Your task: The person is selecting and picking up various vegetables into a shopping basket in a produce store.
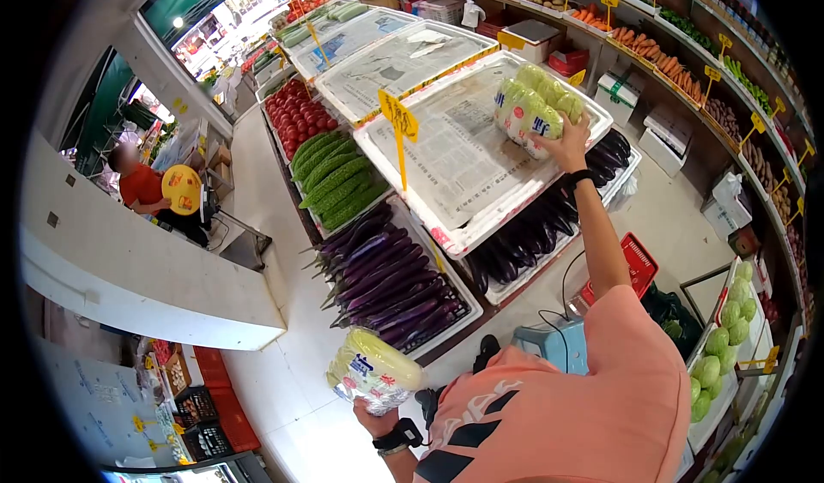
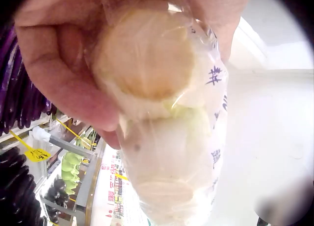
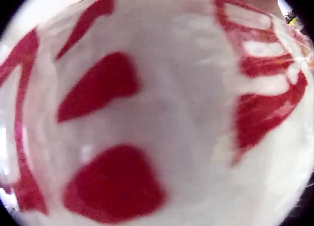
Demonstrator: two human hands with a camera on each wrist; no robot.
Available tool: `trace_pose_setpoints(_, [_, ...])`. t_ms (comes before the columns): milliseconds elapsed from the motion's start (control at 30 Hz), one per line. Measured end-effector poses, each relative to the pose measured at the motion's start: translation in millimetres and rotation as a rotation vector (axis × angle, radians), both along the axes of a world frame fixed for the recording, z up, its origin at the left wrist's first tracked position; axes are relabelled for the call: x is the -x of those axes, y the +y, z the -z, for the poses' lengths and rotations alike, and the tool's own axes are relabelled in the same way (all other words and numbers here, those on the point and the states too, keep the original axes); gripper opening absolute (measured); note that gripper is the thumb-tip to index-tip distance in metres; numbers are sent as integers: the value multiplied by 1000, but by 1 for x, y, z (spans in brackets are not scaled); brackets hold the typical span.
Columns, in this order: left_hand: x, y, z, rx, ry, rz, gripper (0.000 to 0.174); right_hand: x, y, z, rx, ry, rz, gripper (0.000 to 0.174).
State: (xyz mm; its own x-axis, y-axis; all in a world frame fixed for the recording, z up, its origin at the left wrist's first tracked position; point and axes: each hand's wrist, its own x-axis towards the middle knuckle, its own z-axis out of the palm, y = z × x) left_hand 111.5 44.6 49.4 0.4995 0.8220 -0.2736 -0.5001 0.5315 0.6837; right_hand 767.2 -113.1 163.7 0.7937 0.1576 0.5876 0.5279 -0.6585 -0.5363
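My left hand [image 1: 376, 419] grips the lower end of a printed plastic bag of napa cabbages [image 1: 373, 367], held up beside the eggplants. Two pale cut stem ends [image 2: 147, 59] show through that bag in the left wrist view, with the thumb and fingers wrapped around its side. My right hand [image 1: 566, 144] holds the near end of another bag of napa cabbages [image 1: 525, 118], which lies at the right end of a white foam tray [image 1: 410, 207] lined with newspaper. White plastic with red print [image 3: 117, 182] fills the right wrist view, and the right fingers are mostly hidden there.
Purple eggplants [image 1: 386, 281], bitter melons [image 1: 339, 183] and tomatoes [image 1: 296, 114] lie left of the tray. Dark eggplants [image 1: 524, 247] sit under its near edge. A blue stool [image 1: 549, 346] and a red basket [image 1: 637, 264] stand at the right. A person [image 1: 142, 183] is behind the left counter.
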Motion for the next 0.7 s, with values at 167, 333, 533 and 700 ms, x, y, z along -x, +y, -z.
trace_pose_setpoints(167, [-34,7,-25,-5,-64,83,74,-7,-9,-1,27,-8,-81,84])
trace_pose_setpoints(333, [-58,16,-13,37,-95,88,73,-20,-12,3,-2,-106,-236,78])
trace_pose_setpoints(533, [-72,11,-22,-26,-213,76,66,-30,-9,8,-134,-97,-258,71])
trace_pose_setpoints(700, [-56,18,-15,-35,-54,81,67,-53,-12,20,-266,-91,-230,59])
